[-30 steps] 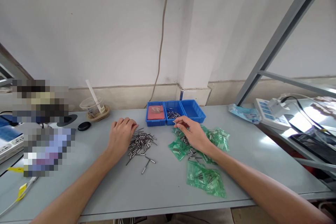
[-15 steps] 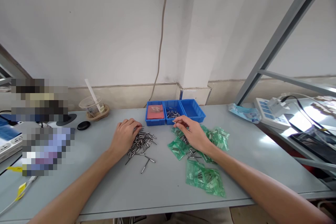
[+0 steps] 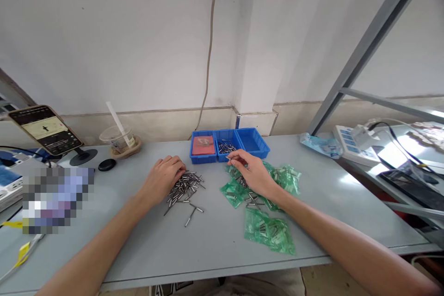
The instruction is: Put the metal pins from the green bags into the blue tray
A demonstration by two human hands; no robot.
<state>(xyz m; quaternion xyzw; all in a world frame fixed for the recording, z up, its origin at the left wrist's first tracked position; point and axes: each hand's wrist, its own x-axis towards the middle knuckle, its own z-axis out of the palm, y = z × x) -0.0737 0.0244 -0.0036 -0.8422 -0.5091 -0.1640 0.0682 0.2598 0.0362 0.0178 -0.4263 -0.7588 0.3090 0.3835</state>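
Observation:
At the left edge of a pile of metal pins (image 3: 187, 187) rests my left hand (image 3: 164, 176), its fingers curled down and fingertips hidden against the pins. My right hand (image 3: 250, 170) is pinched on a small metal pin (image 3: 228, 158), just in front of the middle blue bin (image 3: 222, 155), which holds more pins. Beneath and around that hand lie green plastic bags (image 3: 270, 231) with metal pins inside, and a few loose pins. Two pins lie apart in front of the left pile.
The left blue bin (image 3: 203, 159) holds a red packet; the right blue bin (image 3: 255, 142) stands beside it. A cup (image 3: 120, 138), a black disc (image 3: 107, 164) and a phone on a stand (image 3: 46, 129) are at the left. A power strip (image 3: 354, 145) lies at the right.
The whole view has shifted slightly. My left hand's fingers are more curled at the pile, and the pin seen at its fingertips no longer shows. My right hand keeps its pinch near the middle bin.

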